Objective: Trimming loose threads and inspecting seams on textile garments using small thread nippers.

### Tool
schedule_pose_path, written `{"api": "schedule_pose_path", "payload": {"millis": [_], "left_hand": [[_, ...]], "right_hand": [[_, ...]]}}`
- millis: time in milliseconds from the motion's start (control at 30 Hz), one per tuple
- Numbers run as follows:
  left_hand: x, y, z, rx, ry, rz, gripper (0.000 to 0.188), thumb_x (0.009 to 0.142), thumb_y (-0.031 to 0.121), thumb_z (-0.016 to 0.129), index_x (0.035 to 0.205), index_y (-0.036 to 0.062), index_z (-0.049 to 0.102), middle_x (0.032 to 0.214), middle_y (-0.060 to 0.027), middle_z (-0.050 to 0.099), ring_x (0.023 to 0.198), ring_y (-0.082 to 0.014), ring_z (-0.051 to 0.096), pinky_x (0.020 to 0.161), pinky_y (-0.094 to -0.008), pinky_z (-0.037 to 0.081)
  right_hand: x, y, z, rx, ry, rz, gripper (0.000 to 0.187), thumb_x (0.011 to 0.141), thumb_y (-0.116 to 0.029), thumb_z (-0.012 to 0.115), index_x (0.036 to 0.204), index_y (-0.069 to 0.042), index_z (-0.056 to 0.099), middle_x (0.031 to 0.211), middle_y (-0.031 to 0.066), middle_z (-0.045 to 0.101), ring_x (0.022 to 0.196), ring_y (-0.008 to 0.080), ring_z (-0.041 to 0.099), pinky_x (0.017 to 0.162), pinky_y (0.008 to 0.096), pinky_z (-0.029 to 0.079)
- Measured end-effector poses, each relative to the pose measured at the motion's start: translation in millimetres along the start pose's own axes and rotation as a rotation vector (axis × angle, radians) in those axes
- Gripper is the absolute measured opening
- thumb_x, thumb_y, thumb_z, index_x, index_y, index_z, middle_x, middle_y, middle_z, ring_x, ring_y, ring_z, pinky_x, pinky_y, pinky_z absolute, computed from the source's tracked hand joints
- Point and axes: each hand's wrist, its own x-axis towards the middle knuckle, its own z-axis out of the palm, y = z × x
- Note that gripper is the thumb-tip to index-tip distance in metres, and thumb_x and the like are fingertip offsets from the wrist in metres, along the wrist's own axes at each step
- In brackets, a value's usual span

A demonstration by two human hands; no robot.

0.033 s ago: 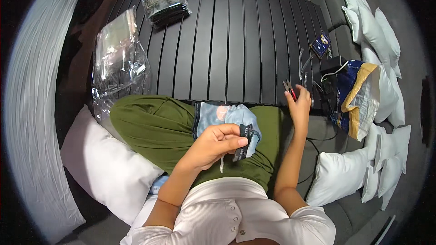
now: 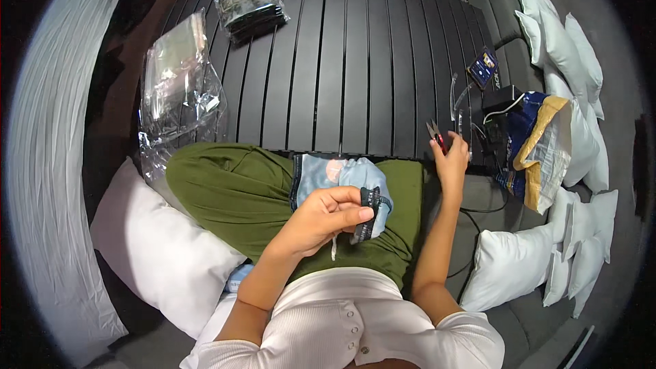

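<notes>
Pinched between the thumb and fingers of my left hand (image 2: pixel 326 217) is the black elastic band of a light blue garment (image 2: pixel 318 172), which looks like underwear. It lies across my lap, with a pale pink round patch on it, and part is hidden behind the hand. At the table's near right edge my right hand (image 2: pixel 451 162) holds a small pair of snips (image 2: pixel 438 138) with red handles. Their blades point away from me and stand slightly apart. The fingers partly cover the handles.
A dark slatted table (image 2: pixel 331 75) spans the front. On it lie clear plastic bags (image 2: pixel 179 82), a stack of packaged dark items (image 2: pixel 251 12), a blue card-like thing (image 2: pixel 483 68) and clear strips (image 2: pixel 456 99). A blue and yellow sack (image 2: pixel 540 143) stands right; white pillows (image 2: pixel 512 263) line both sides.
</notes>
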Motion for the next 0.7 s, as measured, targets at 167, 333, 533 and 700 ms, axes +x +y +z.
{"api": "schedule_pose_path", "payload": {"millis": [167,333,533,700], "left_hand": [[-1.8,2.2,4.1,-0.043,0.047,0.047,0.013,0.079,0.011,0.060,0.083,-0.0011,0.057,0.074,-0.0055,0.060,0.061,-0.0091,0.056,0.058,-0.0208,0.046],[0.5,3.0,3.7,0.033,0.066,0.066,0.011,0.082,0.013,0.058,0.082,0.0015,0.057,0.074,-0.0012,0.057,0.064,-0.0058,0.054,0.058,-0.0191,0.046],[4.3,-1.2,14.6,0.090,0.138,0.172,0.011,0.083,0.012,0.058,0.081,0.0011,0.059,0.073,0.0029,0.056,0.064,-0.0032,0.051,0.058,-0.0168,0.043],[3.7,2.3,13.9,0.615,0.298,0.485,0.012,0.078,0.006,0.061,0.072,-0.0042,0.058,0.064,-0.0006,0.054,0.057,-0.0062,0.046,0.053,-0.0186,0.036]], "right_hand": [[-9.8,29.7,28.4,-0.038,-0.039,0.169,0.038,0.070,-0.034,0.067,0.094,-0.006,0.057,0.091,0.0115,0.055,0.090,0.0284,0.046,0.078,0.0382,0.037],[-1.3,38.5,25.7,0.100,-0.131,0.196,0.032,0.066,-0.033,0.070,0.084,-0.008,0.059,0.085,0.0084,0.055,0.086,0.0280,0.045,0.075,0.0384,0.037],[-2.7,29.5,14.3,0.376,-0.137,-0.026,0.017,0.073,-0.008,0.054,0.064,-0.003,0.041,0.053,0.0055,0.046,0.044,0.0145,0.042,0.045,0.0292,0.036],[-30.8,-47.8,-38.9,1.363,-0.299,0.299,0.010,0.085,-0.011,0.044,0.092,-0.009,0.037,0.055,-0.0004,0.042,0.042,0.0030,0.032,0.038,0.0153,0.023]]}}
